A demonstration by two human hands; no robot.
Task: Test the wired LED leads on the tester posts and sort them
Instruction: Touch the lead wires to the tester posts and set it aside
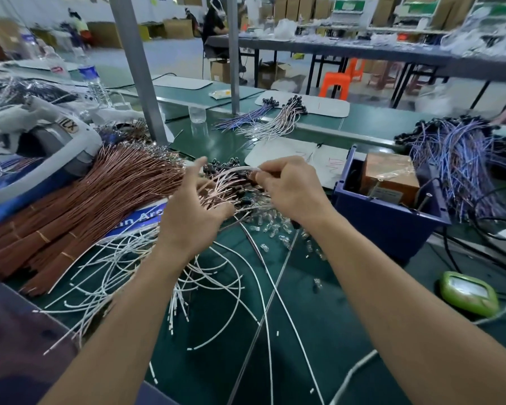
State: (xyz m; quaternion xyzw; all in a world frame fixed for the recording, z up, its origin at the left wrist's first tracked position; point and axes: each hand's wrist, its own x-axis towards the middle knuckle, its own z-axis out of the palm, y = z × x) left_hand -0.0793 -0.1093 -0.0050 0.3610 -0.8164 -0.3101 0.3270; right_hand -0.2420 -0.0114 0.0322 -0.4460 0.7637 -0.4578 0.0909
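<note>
A heap of wired LED leads with black heads and pink-white wires lies on the green mat in front of me. My left hand hovers over it with fingers spread and relaxed, touching the wires. My right hand pinches a lead at its black head, fingers curled round it. A blue tester box with a brown block inside stands just right of my right hand. Loose white wires fan out under my forearms.
A big pile of copper-coloured leads fills the left. Purple-blue leads are heaped at the right, smaller bundles at the back. Clear LED bulbs are scattered on the mat. A green device lies near the right. Two grey posts rise behind.
</note>
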